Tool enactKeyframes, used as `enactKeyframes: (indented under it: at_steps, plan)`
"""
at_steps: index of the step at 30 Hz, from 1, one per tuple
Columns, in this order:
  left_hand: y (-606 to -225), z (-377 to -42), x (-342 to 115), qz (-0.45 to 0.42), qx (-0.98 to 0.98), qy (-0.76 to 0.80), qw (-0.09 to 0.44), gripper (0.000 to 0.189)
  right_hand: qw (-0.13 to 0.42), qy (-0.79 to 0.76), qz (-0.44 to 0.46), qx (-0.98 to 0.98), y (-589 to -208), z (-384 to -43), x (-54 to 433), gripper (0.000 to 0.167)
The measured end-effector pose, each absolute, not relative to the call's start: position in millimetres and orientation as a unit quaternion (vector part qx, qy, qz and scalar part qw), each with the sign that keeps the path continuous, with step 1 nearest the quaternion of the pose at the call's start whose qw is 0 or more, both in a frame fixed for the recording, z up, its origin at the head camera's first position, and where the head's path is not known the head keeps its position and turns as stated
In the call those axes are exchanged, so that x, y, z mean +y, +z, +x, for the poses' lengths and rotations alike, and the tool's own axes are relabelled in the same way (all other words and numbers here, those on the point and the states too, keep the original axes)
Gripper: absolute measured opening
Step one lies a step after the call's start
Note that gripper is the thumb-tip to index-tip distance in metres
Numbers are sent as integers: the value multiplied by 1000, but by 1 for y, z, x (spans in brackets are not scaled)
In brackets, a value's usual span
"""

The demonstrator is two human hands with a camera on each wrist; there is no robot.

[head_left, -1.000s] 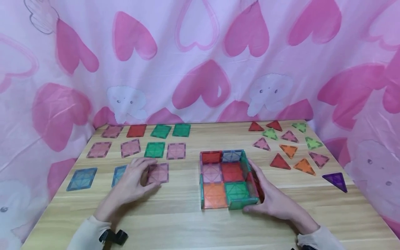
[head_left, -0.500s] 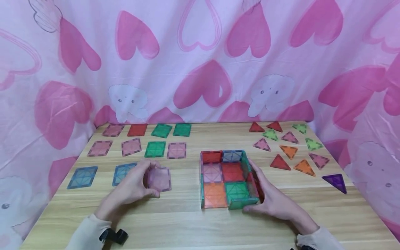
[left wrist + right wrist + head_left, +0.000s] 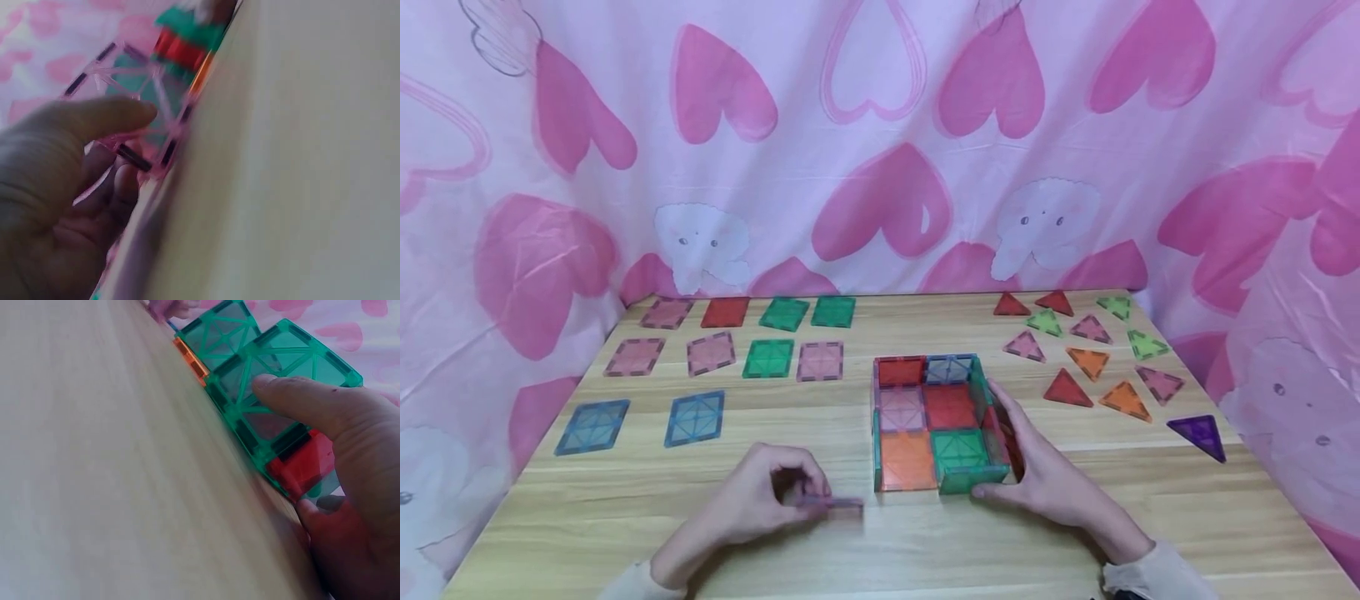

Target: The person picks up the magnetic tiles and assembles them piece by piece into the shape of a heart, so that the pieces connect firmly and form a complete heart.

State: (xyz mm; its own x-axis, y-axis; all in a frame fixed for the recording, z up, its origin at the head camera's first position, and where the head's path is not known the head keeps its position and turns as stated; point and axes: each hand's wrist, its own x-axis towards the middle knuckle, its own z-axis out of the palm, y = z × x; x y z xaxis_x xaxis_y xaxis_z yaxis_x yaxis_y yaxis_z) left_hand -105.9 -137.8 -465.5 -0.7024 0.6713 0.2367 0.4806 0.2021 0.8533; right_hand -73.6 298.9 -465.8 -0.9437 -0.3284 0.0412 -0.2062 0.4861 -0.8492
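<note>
My left hand (image 3: 767,496) pinches a pink square magnetic tile (image 3: 172,122) between thumb and fingers. The tile stands on edge, low over the table, just left of and in front of an open box of magnetic tiles (image 3: 973,480). Four-part in colour, the box floor shows pink, red, orange and green squares. Upright tiles wall it, with a gap at the front beside the orange floor tile (image 3: 908,462). My right hand (image 3: 1056,487) grips the box's front right corner, its thumb pressing the green front wall (image 3: 300,356) and its other fingers along the right side, partly hidden.
Two blue square tiles (image 3: 695,418) lie at the left, with rows of pink, red and green squares (image 3: 768,358) behind them. Several triangle tiles (image 3: 1087,362) are spread at the back right, a purple one (image 3: 1199,437) nearest. A heart-patterned cloth (image 3: 883,200) hangs behind the wooden table.
My left hand has lifted the pink tile from its place, brought it nearer and rightward to the box's front, and turned it on edge. My right hand has stayed on the box.
</note>
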Motion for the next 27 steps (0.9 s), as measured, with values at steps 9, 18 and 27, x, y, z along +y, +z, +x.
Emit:
enactKeyframes:
  at_steps: [9,18,27]
  plan:
    - [-475,-82,-85,387,728,565,26,30,60,-468,-139,871,-467,-72,299,140]
    - [-474,-75,-65,289,747,598,29,24,60,-468,-143,870,-468,-74,297,139]
    - [-477,-86,-65,280,778,563,-7,30,57,-484,-149,860,-466,-73,296,139]
